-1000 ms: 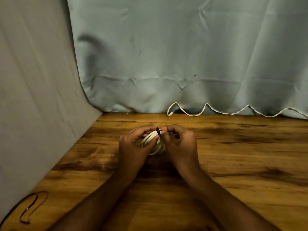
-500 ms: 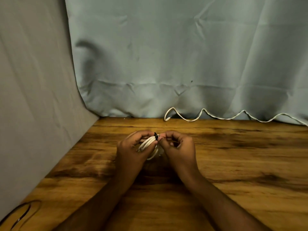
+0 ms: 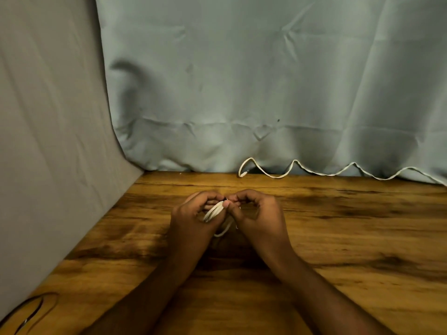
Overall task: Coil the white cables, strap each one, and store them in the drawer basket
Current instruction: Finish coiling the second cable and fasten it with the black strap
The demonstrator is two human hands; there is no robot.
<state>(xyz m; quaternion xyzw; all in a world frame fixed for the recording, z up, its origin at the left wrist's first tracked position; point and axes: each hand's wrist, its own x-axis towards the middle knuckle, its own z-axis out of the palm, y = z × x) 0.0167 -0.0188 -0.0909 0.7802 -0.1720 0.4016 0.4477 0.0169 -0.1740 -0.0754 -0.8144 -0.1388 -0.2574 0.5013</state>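
A coiled white cable (image 3: 214, 212) is held between both hands above the middle of the wooden table (image 3: 350, 238). My left hand (image 3: 191, 218) grips the bundle of loops. My right hand (image 3: 258, 216) pinches a small black strap (image 3: 225, 199) at the top of the coil with thumb and fingertips. Most of the coil is hidden behind the fingers; one loop hangs below. A second white cable (image 3: 314, 171) lies uncoiled in waves along the table's far edge, its plug end near the centre.
A pale grey-blue cloth (image 3: 242, 81) hangs behind the table and a grey cloth (image 3: 48, 141) closes the left side. A thin black strap (image 3: 31, 310) lies on the table's near left corner. No drawer or basket is in view.
Both hands stay on the coil, with the fingers closing tighter around the black strap. The view has shifted slightly.
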